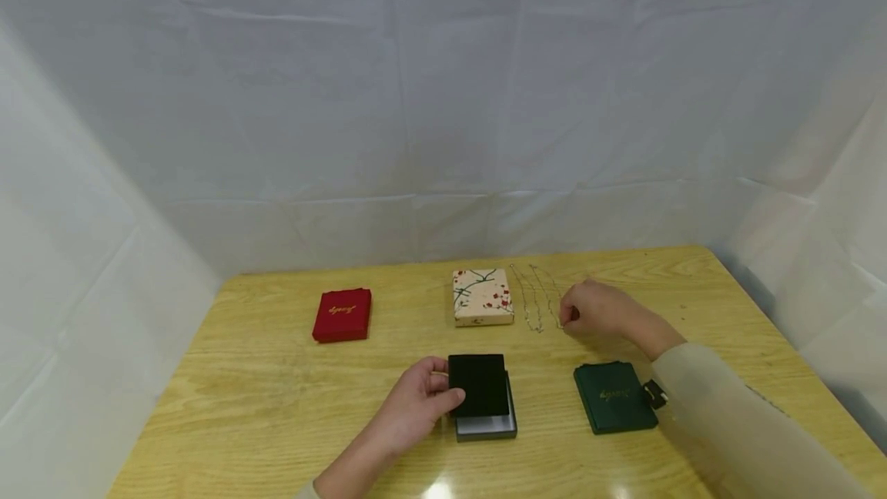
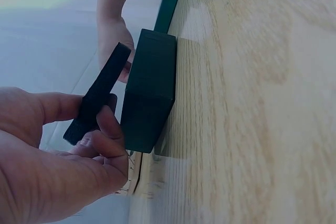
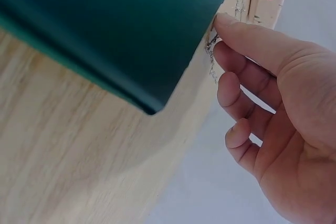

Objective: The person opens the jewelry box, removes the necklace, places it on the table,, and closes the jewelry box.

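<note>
My left hand [image 1: 419, 400] pinches a square black foam pad [image 1: 476, 385] between thumb and fingers. The pad is tilted over an open dark green box [image 2: 148, 87], partly covering its pale inside in the head view. Toward the back right, two thin silver chain necklaces [image 1: 532, 303] lie stretched out side by side. My right hand [image 1: 596, 309] is at the near end of the right one, with thumb and index finger pinching the chain [image 3: 211, 48]; the other fingers are loosely curled.
A cream box with red flowers and branches [image 1: 483, 297] stands left of the necklaces. A flat red box with gold lettering [image 1: 343, 316] sits farther left. Below my right forearm lies a flat green box with gold lettering [image 1: 615, 397]. White sheeting [image 1: 416, 98] encloses the wooden table [image 1: 277, 406].
</note>
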